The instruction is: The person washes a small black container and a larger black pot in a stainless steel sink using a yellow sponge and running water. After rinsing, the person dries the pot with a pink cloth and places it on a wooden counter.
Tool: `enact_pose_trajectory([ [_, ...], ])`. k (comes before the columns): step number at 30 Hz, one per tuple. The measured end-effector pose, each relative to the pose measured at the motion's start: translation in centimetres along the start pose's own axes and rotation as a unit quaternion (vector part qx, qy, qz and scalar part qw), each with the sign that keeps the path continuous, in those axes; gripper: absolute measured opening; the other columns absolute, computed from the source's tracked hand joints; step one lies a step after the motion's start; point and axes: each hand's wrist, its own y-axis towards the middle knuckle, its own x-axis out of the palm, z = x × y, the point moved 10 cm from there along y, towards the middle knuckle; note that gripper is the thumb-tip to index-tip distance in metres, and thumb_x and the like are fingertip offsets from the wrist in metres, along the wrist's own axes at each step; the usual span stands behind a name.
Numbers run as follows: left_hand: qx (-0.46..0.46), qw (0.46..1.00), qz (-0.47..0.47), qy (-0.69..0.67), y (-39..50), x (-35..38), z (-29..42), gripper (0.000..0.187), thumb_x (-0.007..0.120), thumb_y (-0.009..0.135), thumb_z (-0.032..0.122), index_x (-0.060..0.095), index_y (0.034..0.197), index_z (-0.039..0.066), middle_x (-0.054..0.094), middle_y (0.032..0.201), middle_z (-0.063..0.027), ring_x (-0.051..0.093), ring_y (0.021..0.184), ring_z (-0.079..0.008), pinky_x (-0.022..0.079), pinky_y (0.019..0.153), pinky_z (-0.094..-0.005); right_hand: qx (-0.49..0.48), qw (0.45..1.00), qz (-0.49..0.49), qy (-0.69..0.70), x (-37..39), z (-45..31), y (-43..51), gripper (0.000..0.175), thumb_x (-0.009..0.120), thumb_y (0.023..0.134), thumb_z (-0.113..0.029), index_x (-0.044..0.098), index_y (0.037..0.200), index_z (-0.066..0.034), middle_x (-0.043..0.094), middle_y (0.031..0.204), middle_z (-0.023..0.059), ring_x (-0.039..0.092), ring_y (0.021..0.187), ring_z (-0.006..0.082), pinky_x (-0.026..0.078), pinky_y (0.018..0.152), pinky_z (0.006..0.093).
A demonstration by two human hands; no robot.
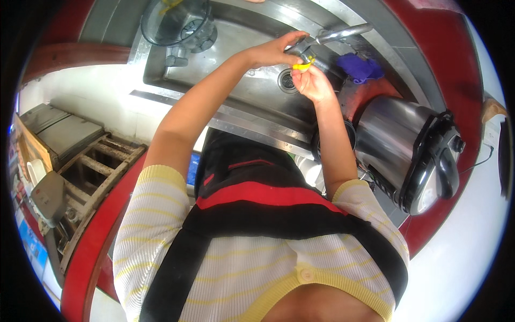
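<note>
Both hands are over a stainless steel sink (237, 86), near the end of a metal faucet (342, 34). My left hand (277, 50) grips a clear container (298, 48) close to the spout; its exact kind is partly hidden by the fingers. My right hand (314, 82) is just below, its fingers closed on a small yellow thing (302, 66), perhaps a sponge or scrap of cloth, against the container's lower edge. Beneath the hands lies the round sink drain (287, 81).
A large clear pitcher (177, 24) with a handle stands at the sink's left end. A purple cloth (361, 68) lies right of the faucet. A steel electric pressure cooker (402, 149) is at the right. A rusty metal frame (100, 165) stands at the left.
</note>
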Motion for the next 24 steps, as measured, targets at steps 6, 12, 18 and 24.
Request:
enact_pose_trajectory([
  [6, -0.25, 0.942, 0.072, -0.214, -0.5, -2.3, -3.9, 0.069, 0.048, 0.08, 0.061, 0.036, 0.13, 0.014, 0.046, 0.122, -0.0119, 0.048, 0.11, -0.022, 0.04, 0.092, -0.0397, -0.214, 0.808, 0.193, -0.513, 1.6, -7.3, -0.6, 0.031, 0.05, 0.08, -0.005, 0.048, 0.111, -0.0016, 0.061, 0.094, 0.016, 0.063, 0.081, 0.0287, 0.053, 0.069, 0.036],
  [12, -0.269, 0.938, 0.085, -0.201, -0.6, -0.8, -5.9, 0.063, 0.049, 0.082, 0.056, 0.043, 0.121, 0.007, 0.055, 0.104, -0.011, 0.06, 0.08, -0.0225, 0.054, 0.059, -0.0399, -0.208, 0.522, 0.211, -0.8, 5.6, -8.6, -0.3, 0.027, 0.052, 0.077, -0.005, 0.055, 0.104, -0.0041, 0.06, 0.092, 0.021, 0.061, 0.079, 0.0353, 0.049, 0.07, 0.0407],
  [18, -0.114, 0.959, 0.224, -0.134, -0.2, -3.3, -4.2, 0.041, 0.054, 0.085, 0.036, 0.052, 0.112, 0.005, 0.055, 0.103, -0.0051, 0.053, 0.09, -0.0132, 0.044, 0.078, -0.0257, -0.118, 0.845, 0.218, -0.474, 0.2, -6.2, 1.2, 0.022, 0.05, 0.086, -0.011, 0.051, 0.102, 0.0037, 0.062, 0.086, 0.0149, 0.064, 0.068, 0.0202, 0.054, 0.06, 0.0294],
  [24, -0.031, 0.946, 0.242, -0.213, 0.0, -3.8, -2.5, 0.029, 0.055, 0.087, 0.025, 0.054, 0.108, 0.005, 0.057, 0.102, -0.0052, 0.053, 0.092, -0.012, 0.041, 0.081, -0.0236, -0.064, 0.987, 0.11, -0.096, 0.0, -0.9, 2.1, 0.027, 0.046, 0.092, -0.025, 0.049, 0.107, -0.0027, 0.06, 0.093, 0.01, 0.062, 0.075, 0.0191, 0.056, 0.062, 0.0306],
])
